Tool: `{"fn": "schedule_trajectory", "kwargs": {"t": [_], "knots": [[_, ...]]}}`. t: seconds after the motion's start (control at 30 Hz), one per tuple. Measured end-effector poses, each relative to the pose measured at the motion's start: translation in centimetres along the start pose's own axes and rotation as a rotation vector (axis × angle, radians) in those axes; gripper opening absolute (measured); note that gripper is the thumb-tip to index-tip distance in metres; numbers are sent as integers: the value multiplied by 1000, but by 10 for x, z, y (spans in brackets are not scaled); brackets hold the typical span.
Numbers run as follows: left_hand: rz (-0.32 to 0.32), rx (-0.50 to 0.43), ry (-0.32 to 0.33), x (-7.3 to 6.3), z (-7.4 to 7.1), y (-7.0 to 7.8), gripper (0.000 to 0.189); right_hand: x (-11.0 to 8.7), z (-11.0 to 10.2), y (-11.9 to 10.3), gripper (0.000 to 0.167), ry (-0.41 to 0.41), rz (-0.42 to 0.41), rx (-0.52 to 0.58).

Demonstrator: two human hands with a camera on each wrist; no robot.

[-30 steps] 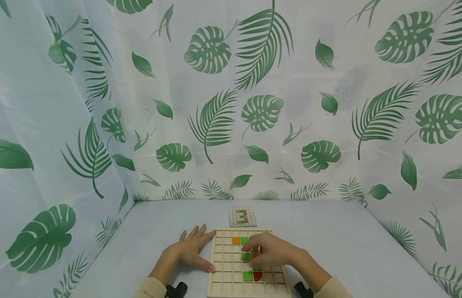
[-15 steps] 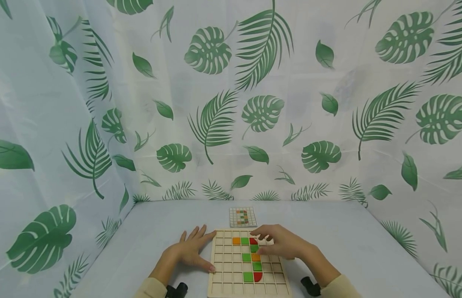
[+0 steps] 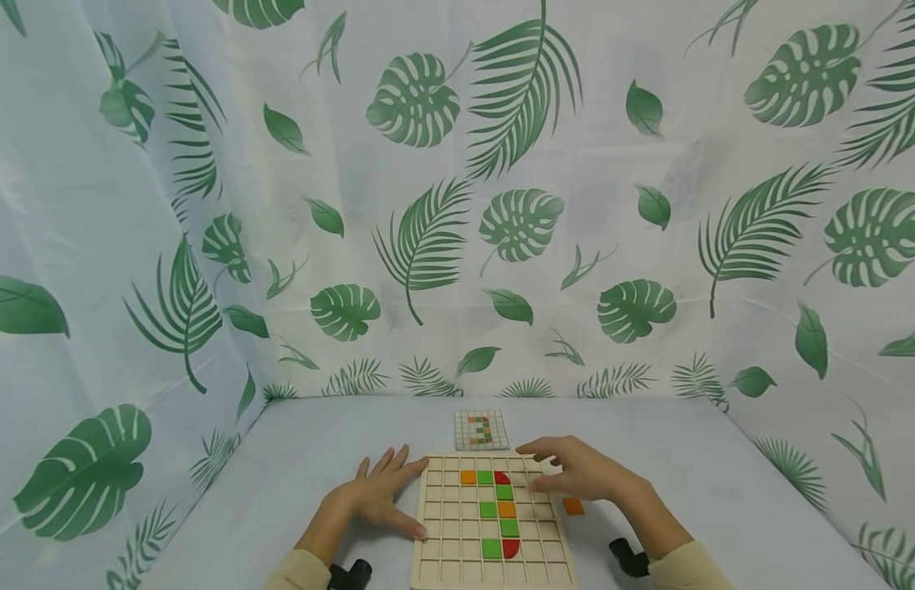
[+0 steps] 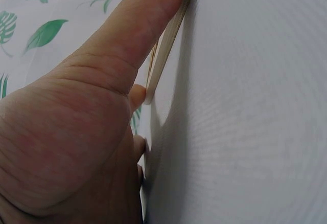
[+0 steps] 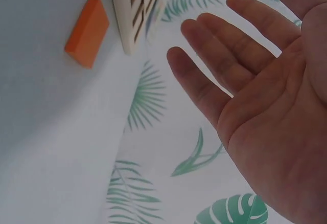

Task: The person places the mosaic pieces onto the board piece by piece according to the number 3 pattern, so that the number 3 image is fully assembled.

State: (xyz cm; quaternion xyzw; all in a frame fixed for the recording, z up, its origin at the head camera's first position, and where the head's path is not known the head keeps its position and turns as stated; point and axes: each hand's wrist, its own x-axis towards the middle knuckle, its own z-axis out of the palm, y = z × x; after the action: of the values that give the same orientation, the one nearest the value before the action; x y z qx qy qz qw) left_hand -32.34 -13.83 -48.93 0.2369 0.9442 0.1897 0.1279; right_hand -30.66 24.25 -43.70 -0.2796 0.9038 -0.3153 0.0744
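Observation:
A wooden grid board [image 3: 446, 561] lies on the table, with several green, orange and red tiles in its cells. Among them are an orange tile [image 3: 468, 477] and a red rounded tile [image 3: 502, 478] in the top row, and another red rounded tile [image 3: 511, 548] low down. My left hand [image 3: 372, 497] rests flat with fingers spread, thumb and forefinger touching the board's left edge. Above the upper right part of the board hovers my right hand [image 3: 579, 469], fingers loose and holding nothing. Beside the board's right edge, a loose orange tile [image 5: 88, 32] lies on the table below that hand.
Behind the board lies a small printed card [image 3: 481, 430] with a coloured grid pattern. A leaf-print curtain [image 3: 546, 328] hangs behind the table and along both sides. Black wrist mounts [image 3: 629, 559] sit close to the sleeves.
My right hand has drawn back from the middle of the board to its right, uncovering the tiles and then the loose orange tile beside the board. The left hand has stayed put.

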Motion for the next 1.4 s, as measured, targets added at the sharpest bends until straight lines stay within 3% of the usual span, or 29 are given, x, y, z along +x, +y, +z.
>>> {"fn": "schedule_trajectory", "kwargs": {"t": [0.2,0.73,1.07,1.4], "knots": [[-1,6,-2,-1,0,1,120,-4,-8,5,52,28,4,-27],[-11,6,4,1,0,0,121,-11,-17,14,49,1,3,-26],[0,-4,-5,0,1,-1,121,-16,-20,15,53,-57,85,5],[-1,3,3,0,0,0,121,-19,-23,18,55,-78,193,-37]]}}
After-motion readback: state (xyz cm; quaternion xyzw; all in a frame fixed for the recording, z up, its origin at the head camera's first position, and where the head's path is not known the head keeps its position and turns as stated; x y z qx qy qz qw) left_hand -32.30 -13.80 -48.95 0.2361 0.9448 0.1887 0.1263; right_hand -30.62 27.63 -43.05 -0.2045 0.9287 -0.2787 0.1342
